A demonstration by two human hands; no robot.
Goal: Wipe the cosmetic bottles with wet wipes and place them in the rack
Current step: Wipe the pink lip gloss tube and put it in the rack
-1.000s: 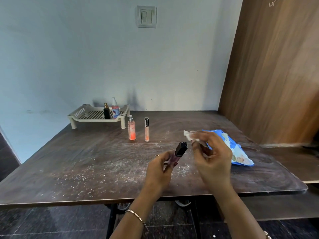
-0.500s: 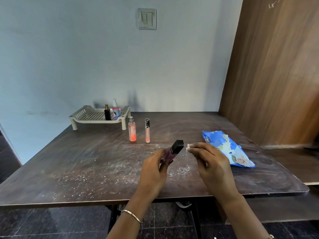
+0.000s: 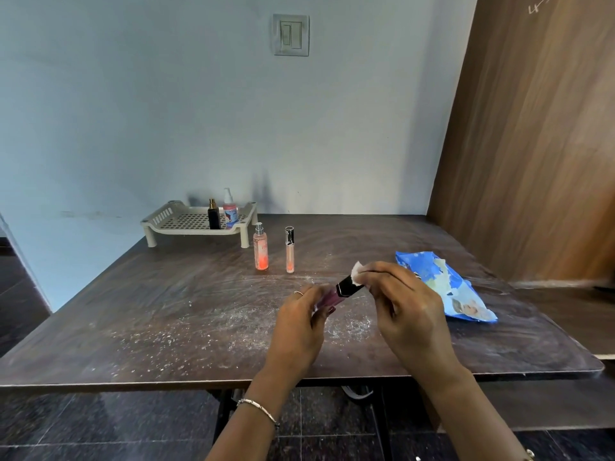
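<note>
Bare forearms, thin silver bracelet (image 3: 259,408) on left wrist, perhaps a ring (image 3: 298,293)

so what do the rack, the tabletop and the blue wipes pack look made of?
Rack: looks like moulded plastic, matte cream, judging by the perforated grid floor and slotted ends. Tabletop: likely dark wood-grain laminate, semi-gloss, with a streaky sheen and white dusty specks; solid wood can't be ruled out. Wipes pack: thin glossy printed plastic film, crinkled and slumped.

We see a dark table (image 3: 166,304) dusted with white specks near its front, a pale blue wall (image 3: 149,111) bearing a switch plate (image 3: 291,34), a wooden panel (image 3: 539,144) at right, and dark floor tiles (image 3: 100,427) below.
</note>
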